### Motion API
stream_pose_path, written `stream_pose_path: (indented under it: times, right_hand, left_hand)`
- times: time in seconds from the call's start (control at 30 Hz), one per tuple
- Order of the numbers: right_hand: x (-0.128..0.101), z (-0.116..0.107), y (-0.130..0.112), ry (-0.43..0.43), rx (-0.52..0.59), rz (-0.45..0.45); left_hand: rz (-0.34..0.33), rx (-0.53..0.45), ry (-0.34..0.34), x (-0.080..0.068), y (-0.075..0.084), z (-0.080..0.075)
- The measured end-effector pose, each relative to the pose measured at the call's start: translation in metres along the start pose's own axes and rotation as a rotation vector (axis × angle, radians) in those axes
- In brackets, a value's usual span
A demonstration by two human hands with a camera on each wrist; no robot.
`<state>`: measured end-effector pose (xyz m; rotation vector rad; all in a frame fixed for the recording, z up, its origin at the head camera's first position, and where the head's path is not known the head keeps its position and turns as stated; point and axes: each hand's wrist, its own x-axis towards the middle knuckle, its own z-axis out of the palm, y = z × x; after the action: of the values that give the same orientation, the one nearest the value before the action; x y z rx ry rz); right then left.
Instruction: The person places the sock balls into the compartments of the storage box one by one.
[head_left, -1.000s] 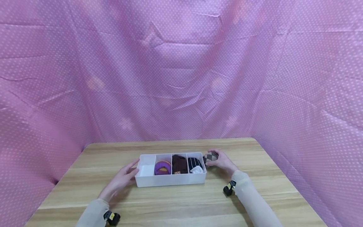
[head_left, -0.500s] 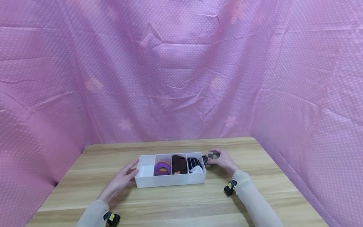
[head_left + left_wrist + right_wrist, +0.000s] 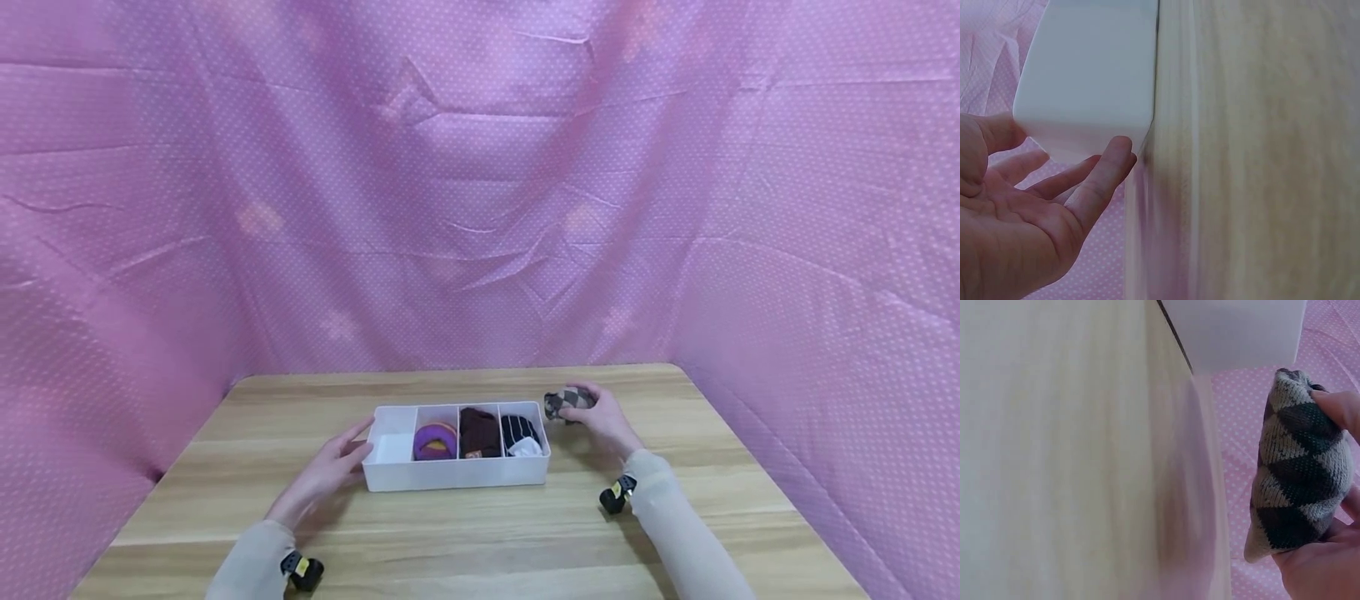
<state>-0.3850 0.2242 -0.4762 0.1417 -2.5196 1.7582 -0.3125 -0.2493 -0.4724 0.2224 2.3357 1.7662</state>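
Note:
A white divided box (image 3: 456, 475) stands on the table. My left hand (image 3: 327, 472) rests against its left end; in the left wrist view its fairly straight fingers (image 3: 1100, 181) touch the box wall. Just off the box's right end, my right hand (image 3: 606, 419) grips a rolled sock with a grey and beige diamond pattern (image 3: 564, 402). In the right wrist view, thumb and fingers lie around the sock (image 3: 1304, 462), which appears raised off the table.
From the left, the box has a bare compartment (image 3: 392, 446), then a purple and yellow rolled sock (image 3: 435, 440), a dark brown one (image 3: 479, 433), and a black striped one with white (image 3: 519, 432). Pink dotted cloth (image 3: 465, 208) surrounds the wooden table (image 3: 450, 550).
My right hand has lifted the patterned sock and moved it slightly right and away from the box end. The left hand stays at the box's left end.

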Motion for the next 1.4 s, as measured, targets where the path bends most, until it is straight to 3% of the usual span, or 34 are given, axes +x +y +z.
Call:
stream_pose_path:
  times: [0.17,0.33,0.57,0.8,1.4]
  right_hand:
    - [0.0,-0.003,-0.008,0.014,0.007,-0.004]
    - [-0.012,0.002,-0.036,-0.011,0.049,-0.021]
    - [0.006,0.017,-0.023,-0.003,0.085,-0.033]
    - [0.007,0.03,-0.039,-0.025,0.057,-0.049]
    - [0.009,0.085,-0.076,-0.201,0.048,-0.139]
  left_hand:
    - [0.0,0.008,-0.001,0.002,0.002,0.0]
    - [-0.009,0.015,0.0,0.002,0.001,-0.003]
    - [-0.011,-0.042,-0.025,0.004,-0.003,-0.007]
    - [-0.02,-0.098,-0.077,0.004,-0.003,-0.01]
    - [-0.023,-0.097,-0.116,0.009,-0.004,-0.015]
